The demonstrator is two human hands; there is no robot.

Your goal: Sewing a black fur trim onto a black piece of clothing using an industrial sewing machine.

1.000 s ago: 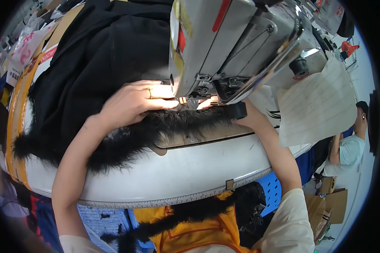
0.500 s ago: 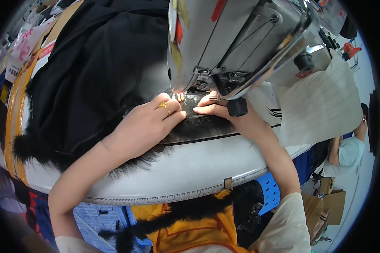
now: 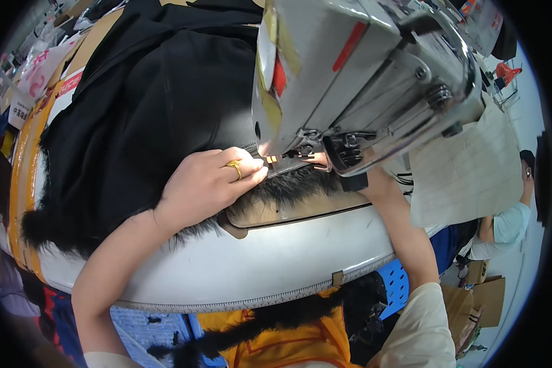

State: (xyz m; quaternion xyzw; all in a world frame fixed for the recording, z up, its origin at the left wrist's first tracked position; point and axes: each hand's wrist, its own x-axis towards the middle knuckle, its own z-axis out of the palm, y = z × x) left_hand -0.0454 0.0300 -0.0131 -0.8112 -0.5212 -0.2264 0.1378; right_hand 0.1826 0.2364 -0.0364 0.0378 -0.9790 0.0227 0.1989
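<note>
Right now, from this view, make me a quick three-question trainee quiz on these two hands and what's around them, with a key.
1. True or false: the left hand wears no ring.
2. What colour is the large cloth beyond that hand? A) red B) black C) green
3. Fill in: the right hand is partly hidden by the ____.

Key: 1. False; a yellow ring shows. 2. B. 3. Sewing machine.

1 gold-coloured metal ring on left hand, centre of frame. 2 short, loose, cream fabric sleeves, lower left and lower right. Orange-yellow cloth garment with reddish-orange trim, lower centre.
</note>
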